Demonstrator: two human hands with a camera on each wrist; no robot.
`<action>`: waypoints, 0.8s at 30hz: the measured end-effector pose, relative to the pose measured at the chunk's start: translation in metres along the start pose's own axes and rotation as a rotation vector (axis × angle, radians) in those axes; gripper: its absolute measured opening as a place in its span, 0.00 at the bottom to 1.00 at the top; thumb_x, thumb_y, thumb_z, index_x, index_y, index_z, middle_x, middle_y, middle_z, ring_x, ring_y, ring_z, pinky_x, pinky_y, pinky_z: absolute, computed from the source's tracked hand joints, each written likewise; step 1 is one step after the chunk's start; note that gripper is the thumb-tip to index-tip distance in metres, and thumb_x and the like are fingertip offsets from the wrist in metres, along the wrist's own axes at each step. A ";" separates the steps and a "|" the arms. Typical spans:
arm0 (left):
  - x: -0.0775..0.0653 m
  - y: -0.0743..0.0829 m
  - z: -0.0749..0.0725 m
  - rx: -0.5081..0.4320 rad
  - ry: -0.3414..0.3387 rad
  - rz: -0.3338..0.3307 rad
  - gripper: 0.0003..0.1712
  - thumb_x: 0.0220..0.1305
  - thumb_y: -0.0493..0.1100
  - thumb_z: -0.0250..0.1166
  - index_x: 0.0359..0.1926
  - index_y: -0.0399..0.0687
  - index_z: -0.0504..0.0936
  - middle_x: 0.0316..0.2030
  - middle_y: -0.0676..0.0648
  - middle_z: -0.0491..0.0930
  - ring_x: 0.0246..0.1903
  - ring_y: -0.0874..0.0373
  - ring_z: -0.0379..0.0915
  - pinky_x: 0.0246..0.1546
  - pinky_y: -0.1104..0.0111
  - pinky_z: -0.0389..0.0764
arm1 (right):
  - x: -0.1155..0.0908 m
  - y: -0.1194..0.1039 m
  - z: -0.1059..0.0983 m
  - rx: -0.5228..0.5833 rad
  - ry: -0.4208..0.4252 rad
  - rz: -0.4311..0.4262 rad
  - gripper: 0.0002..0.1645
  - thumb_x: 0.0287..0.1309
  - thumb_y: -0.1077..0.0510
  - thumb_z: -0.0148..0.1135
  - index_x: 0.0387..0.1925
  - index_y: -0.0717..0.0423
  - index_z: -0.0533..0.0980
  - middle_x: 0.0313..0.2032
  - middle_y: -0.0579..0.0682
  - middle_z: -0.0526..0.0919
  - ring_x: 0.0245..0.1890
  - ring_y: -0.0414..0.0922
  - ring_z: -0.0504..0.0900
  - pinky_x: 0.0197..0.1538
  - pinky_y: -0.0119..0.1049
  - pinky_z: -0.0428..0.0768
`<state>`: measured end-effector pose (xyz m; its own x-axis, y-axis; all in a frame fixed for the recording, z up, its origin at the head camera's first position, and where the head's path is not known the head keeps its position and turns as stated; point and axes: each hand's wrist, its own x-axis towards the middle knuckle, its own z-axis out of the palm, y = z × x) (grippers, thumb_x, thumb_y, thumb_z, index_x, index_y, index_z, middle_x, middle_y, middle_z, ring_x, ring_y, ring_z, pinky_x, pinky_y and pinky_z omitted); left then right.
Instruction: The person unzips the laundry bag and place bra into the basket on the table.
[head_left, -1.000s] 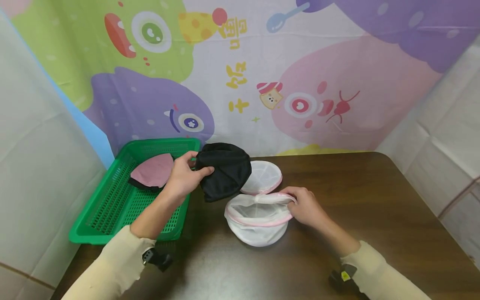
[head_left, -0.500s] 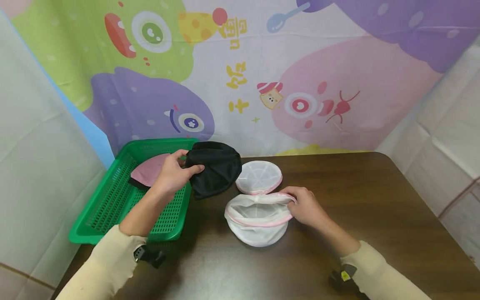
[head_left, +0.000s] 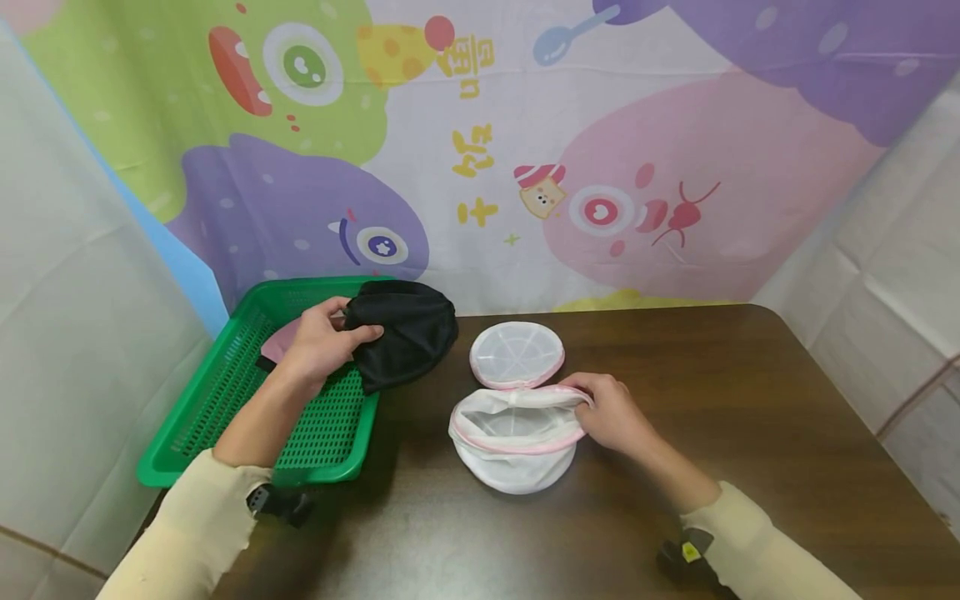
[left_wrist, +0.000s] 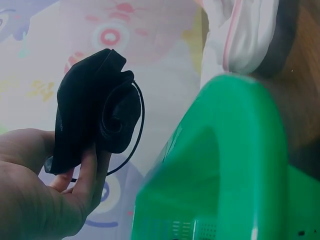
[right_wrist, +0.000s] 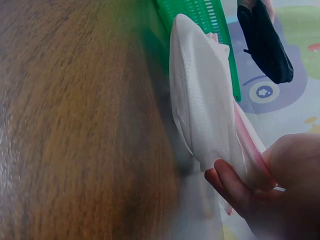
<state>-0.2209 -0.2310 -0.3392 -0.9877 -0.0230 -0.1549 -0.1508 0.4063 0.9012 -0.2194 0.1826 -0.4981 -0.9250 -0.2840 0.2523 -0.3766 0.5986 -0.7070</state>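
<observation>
My left hand [head_left: 321, 343] pinches a soft black cloth item [head_left: 405, 329] between thumb and fingers, near the back right corner of the green basket. The left wrist view shows a thin cord looping from this black cloth [left_wrist: 90, 110]; its exact kind is unclear. My right hand [head_left: 611, 414] grips the pink-trimmed rim of a white mesh laundry bag [head_left: 513, 471], whose mouth gapes on the table. Behind the bag lies its round mesh lid [head_left: 517, 352], flipped back. In the right wrist view, fingers curl round the edge of the white bag [right_wrist: 205, 95].
A green plastic basket [head_left: 348, 467] stands on the left of the brown table [head_left: 712, 392]. Inside it lies a pink cloth piece [head_left: 277, 340] with a black edge, partly hidden behind my left hand. A cartoon-printed cloth [head_left: 480, 250] hangs along the table's back edge.
My left hand has carried the black cloth item leftward, away from the mesh bag and partly over the basket's rim. The mesh lid now shows fully. My right hand and the bag have stayed put.
</observation>
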 end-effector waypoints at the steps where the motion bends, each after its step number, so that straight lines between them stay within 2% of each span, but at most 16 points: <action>1: 0.001 -0.001 -0.002 0.004 -0.001 -0.003 0.23 0.78 0.44 0.72 0.66 0.43 0.76 0.46 0.56 0.82 0.38 0.65 0.78 0.40 0.70 0.80 | -0.002 -0.008 -0.003 0.005 -0.008 0.007 0.22 0.56 0.71 0.57 0.47 0.59 0.90 0.43 0.57 0.94 0.38 0.50 0.83 0.44 0.40 0.80; 5: 0.002 -0.003 -0.010 0.019 -0.005 -0.021 0.27 0.79 0.45 0.71 0.71 0.43 0.74 0.53 0.52 0.83 0.40 0.64 0.78 0.38 0.70 0.80 | -0.004 -0.026 -0.009 -0.010 -0.024 0.045 0.23 0.56 0.73 0.56 0.48 0.61 0.90 0.44 0.59 0.94 0.39 0.50 0.83 0.46 0.40 0.80; 7: 0.003 -0.005 -0.013 0.034 -0.007 -0.029 0.30 0.80 0.46 0.70 0.74 0.42 0.72 0.61 0.46 0.83 0.47 0.61 0.80 0.41 0.73 0.82 | -0.005 -0.037 -0.014 -0.025 -0.043 0.073 0.22 0.58 0.73 0.56 0.48 0.62 0.90 0.46 0.60 0.94 0.41 0.50 0.84 0.47 0.41 0.81; 11: 0.006 -0.008 -0.020 0.067 -0.005 -0.054 0.35 0.82 0.47 0.67 0.81 0.42 0.68 0.75 0.36 0.76 0.59 0.55 0.80 0.46 0.78 0.84 | -0.005 -0.039 -0.014 -0.039 -0.052 0.095 0.23 0.59 0.74 0.56 0.49 0.62 0.90 0.47 0.59 0.95 0.42 0.50 0.84 0.49 0.41 0.81; 14: 0.008 -0.010 -0.027 0.063 -0.009 -0.069 0.36 0.83 0.47 0.66 0.82 0.41 0.66 0.77 0.34 0.73 0.53 0.59 0.83 0.46 0.77 0.85 | -0.005 -0.036 -0.014 -0.031 -0.039 0.068 0.23 0.57 0.73 0.56 0.48 0.62 0.90 0.45 0.59 0.95 0.41 0.50 0.84 0.47 0.41 0.81; 15: 0.009 -0.011 -0.029 0.059 -0.009 -0.073 0.36 0.83 0.47 0.66 0.83 0.41 0.66 0.76 0.34 0.73 0.50 0.62 0.83 0.45 0.77 0.85 | -0.004 -0.027 -0.010 -0.020 -0.021 0.045 0.23 0.57 0.73 0.56 0.48 0.61 0.90 0.45 0.58 0.95 0.40 0.49 0.84 0.46 0.40 0.80; 18: 0.011 -0.014 -0.037 0.043 -0.017 -0.080 0.37 0.83 0.47 0.66 0.82 0.40 0.64 0.71 0.36 0.74 0.43 0.68 0.82 0.45 0.77 0.87 | -0.005 -0.027 -0.010 -0.011 -0.013 0.021 0.23 0.55 0.72 0.56 0.47 0.60 0.90 0.43 0.58 0.94 0.39 0.49 0.84 0.45 0.40 0.80; 20: 0.012 -0.016 -0.042 0.043 -0.018 -0.087 0.37 0.83 0.47 0.66 0.82 0.40 0.64 0.68 0.38 0.74 0.41 0.70 0.83 0.45 0.77 0.87 | -0.005 -0.028 -0.011 -0.019 -0.021 0.039 0.23 0.56 0.72 0.56 0.48 0.60 0.90 0.44 0.58 0.95 0.39 0.49 0.84 0.46 0.40 0.80; 22: 0.014 -0.018 -0.045 0.055 -0.017 -0.097 0.38 0.83 0.48 0.66 0.83 0.40 0.62 0.69 0.37 0.74 0.41 0.70 0.82 0.45 0.77 0.86 | -0.006 -0.038 -0.015 -0.036 -0.043 0.073 0.23 0.57 0.73 0.55 0.48 0.61 0.90 0.45 0.59 0.95 0.41 0.49 0.84 0.48 0.41 0.81; 24: 0.016 -0.020 -0.048 0.071 -0.011 -0.107 0.40 0.84 0.49 0.65 0.85 0.39 0.60 0.72 0.34 0.73 0.41 0.72 0.82 0.44 0.78 0.86 | -0.006 -0.038 -0.015 -0.048 -0.053 0.093 0.23 0.58 0.74 0.56 0.49 0.61 0.90 0.46 0.59 0.95 0.41 0.49 0.84 0.49 0.42 0.81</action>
<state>-0.2357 -0.2837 -0.3400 -0.9654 -0.0596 -0.2540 -0.2520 0.4656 0.8484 -0.2005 0.1724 -0.4627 -0.9527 -0.2640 0.1504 -0.2921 0.6590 -0.6931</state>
